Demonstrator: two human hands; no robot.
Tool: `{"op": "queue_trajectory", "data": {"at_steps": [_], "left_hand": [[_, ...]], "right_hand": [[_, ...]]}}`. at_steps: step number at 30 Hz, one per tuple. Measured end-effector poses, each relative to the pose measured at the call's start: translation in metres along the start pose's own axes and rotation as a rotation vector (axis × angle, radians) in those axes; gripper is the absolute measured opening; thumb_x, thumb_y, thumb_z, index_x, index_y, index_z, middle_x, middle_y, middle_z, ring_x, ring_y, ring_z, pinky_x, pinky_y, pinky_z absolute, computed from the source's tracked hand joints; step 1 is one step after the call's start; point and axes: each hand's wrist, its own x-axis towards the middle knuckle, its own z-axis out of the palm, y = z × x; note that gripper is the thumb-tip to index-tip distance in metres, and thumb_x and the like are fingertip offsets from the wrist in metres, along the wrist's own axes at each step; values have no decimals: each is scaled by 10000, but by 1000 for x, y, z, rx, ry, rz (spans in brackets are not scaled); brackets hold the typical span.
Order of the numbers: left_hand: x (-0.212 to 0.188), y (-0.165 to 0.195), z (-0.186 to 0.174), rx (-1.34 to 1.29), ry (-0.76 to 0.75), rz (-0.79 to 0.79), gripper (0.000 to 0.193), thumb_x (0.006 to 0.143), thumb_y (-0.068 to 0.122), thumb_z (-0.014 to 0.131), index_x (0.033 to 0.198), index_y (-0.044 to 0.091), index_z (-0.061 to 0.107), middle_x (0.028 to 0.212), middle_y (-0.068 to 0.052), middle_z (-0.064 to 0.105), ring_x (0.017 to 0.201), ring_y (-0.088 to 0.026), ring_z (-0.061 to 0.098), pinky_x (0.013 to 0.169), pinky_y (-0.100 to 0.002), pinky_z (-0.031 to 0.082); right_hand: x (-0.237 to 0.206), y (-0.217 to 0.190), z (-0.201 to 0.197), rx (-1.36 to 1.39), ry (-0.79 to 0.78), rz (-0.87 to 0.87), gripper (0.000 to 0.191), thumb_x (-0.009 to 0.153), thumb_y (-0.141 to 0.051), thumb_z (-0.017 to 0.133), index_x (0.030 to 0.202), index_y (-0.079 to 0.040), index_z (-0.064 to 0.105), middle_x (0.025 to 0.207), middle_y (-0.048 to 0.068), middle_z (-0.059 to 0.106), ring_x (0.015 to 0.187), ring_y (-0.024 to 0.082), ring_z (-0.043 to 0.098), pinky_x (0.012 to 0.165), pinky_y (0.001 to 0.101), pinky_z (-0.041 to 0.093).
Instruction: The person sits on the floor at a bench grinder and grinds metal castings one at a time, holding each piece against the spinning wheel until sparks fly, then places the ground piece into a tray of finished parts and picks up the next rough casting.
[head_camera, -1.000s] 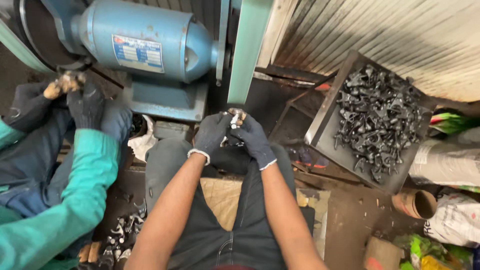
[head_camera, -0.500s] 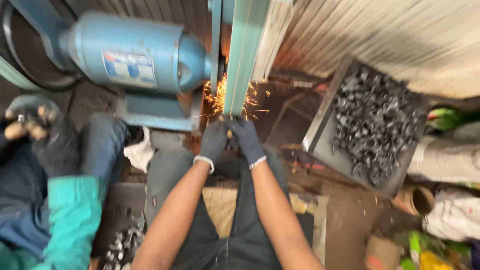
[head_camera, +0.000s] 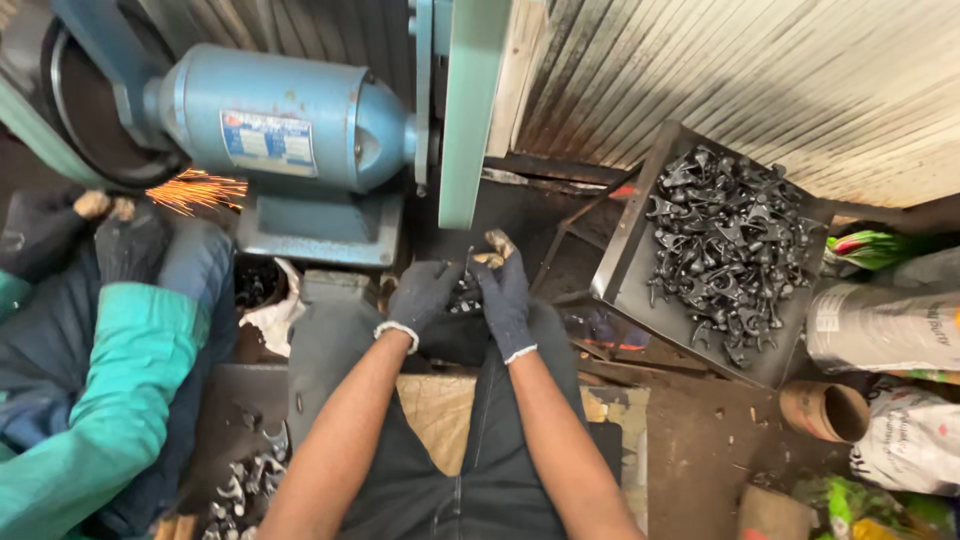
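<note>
Metal part (head_camera: 466, 291), small and dark, sat between two gloved hands, just below the green sanding belt (head_camera: 470, 110) of a blue bench grinder (head_camera: 285, 130). Left hand (head_camera: 422, 295) curled its fingers around the part's left side. Right hand (head_camera: 505, 295) closed on its right side, with worn, pale fingertips (head_camera: 495, 245) showing above the part. Both hands gripped the part together, held over the person's lap. To the right, a dark metal tray (head_camera: 640, 300) leaned, heaped with similar black parts (head_camera: 725, 245). At far left, another person in a teal sleeve (head_camera: 120, 400) held something to a grinding wheel, where orange sparks (head_camera: 195, 190) flew.
</note>
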Motion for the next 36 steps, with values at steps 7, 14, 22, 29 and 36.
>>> {"op": "queue_trajectory", "data": {"at_steps": [7,14,22,29,36], "left_hand": [[8,23,7,-469,36,15,345,957,350,666,999,13,729,879,-200,715,815,-329,699,738,-457,509],[-5,26,0,192,219,971,244,953,265,688,1135,102,699,1050,-199,695,955,-400,664,845,-466,514],[-23,32,1,337,-74,58,455,971,460,532,1175,91,703,1057,-262,711,1047,-439,663,883,-534,497],[-16,50,14,492,-319,215,437,968,460,537,1190,119,696,1042,-241,718,1016,-426,677,885,-533,505],[-28,54,16,-38,-396,273,351,902,351,661,1084,56,715,984,-211,742,925,-384,699,791,-452,545]], "right_hand": [[47,8,18,419,93,233,272,959,-88,628,1224,-31,606,1054,46,678,888,132,632,765,279,544],[39,7,-11,69,-41,-6,297,1009,-137,600,1280,-29,651,1256,77,713,1185,182,651,1058,327,501],[30,-4,-175,-808,570,146,362,918,-279,716,1203,-70,641,1036,136,709,946,293,691,884,424,543],[72,2,-263,-1477,385,-67,198,969,-203,673,1134,-95,681,1056,184,670,1007,394,628,862,514,484],[2,-41,-131,144,306,63,306,975,-45,654,1278,0,648,1162,93,717,1013,188,683,881,328,558]]}}
